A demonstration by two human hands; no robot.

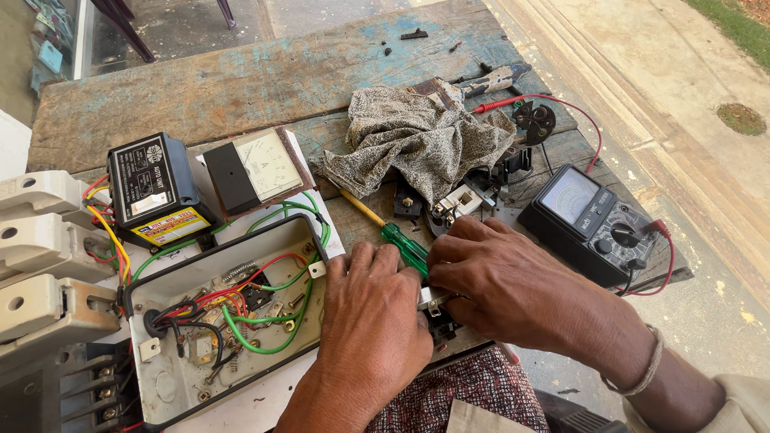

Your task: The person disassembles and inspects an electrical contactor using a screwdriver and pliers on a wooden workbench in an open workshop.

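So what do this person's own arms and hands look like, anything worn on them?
Both hands are bare, no gloves or rings visible. The right hand has a thin, pale bangle around the wrist, and a bit of light beige sleeve shows further up the arm. The left hand and forearm are uncovered.

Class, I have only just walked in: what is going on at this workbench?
A person's left hand and right hand meet over a small metal electrical part at the near edge of the worn wooden bench. A green-handled screwdriver lies just beyond the fingers. To the left sits an open grey box of red and green wiring; to the right, a black dial multimeter. A crumpled patterned cloth lies behind.
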